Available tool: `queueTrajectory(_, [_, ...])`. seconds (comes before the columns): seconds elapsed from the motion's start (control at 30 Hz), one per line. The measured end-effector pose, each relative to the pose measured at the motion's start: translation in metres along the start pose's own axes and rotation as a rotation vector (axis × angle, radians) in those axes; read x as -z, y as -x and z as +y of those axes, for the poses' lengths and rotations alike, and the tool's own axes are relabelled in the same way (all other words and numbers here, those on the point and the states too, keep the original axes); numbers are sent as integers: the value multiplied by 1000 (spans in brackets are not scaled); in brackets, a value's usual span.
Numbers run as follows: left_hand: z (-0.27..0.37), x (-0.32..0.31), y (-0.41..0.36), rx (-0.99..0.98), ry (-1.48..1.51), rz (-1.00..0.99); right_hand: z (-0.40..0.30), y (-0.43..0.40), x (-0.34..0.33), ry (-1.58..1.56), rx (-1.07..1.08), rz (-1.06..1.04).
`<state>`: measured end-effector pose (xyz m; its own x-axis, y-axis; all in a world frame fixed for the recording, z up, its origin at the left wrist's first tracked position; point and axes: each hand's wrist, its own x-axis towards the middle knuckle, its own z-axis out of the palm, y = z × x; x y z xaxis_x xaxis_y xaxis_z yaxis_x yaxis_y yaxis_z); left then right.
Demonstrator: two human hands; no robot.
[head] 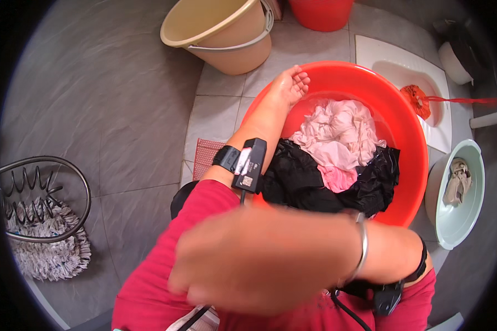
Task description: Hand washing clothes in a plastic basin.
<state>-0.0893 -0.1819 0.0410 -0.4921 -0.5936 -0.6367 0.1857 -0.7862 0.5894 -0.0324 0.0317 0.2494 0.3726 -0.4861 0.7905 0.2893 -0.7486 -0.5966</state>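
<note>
My left hand (292, 86) is at the far left rim of a large red plastic basin (410, 165), palm turned inward, fingers loosely curled with nothing in them. Whether it touches the rim cannot be told. In the basin a wet pale pink garment (339, 128) lies bunched in shallow water. Nearer me is a heap of black fabric (302, 180), with a brighter pink cloth (338, 178) between the two. My right hand (240, 260), blurred and close to the camera, crosses over my lap; its fingers cannot be made out.
A beige bucket (236, 53) and another red container (323, 14) stand beyond the basin. To the right are a squat toilet (397, 51) with a red bundle (416, 101) in it, and a pale green basin (459, 219) holding a cloth (457, 182). A mop head (54, 252) lies left.
</note>
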Motion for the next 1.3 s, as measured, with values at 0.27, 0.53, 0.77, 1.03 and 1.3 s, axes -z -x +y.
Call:
queueTrajectory(0.27, [18,1,0,-29,74,14,-5,27,11,-236,-397,-96])
queueTrajectory(0.53, [37,-12,-4,-108,-11,60,-15,11,2,127,-222,74])
queueTrajectory(0.77, [2,-21,-15,-189,-322,57,-16,-3,8,246,-225,55])
queueTrajectory(1.03, [1,2,35,-19,131,-282,-10,55,90,703,-478,86])
queueTrajectory(1.3, [-53,-5,135,-286,-302,-127,-17,62,84,773,-467,18])
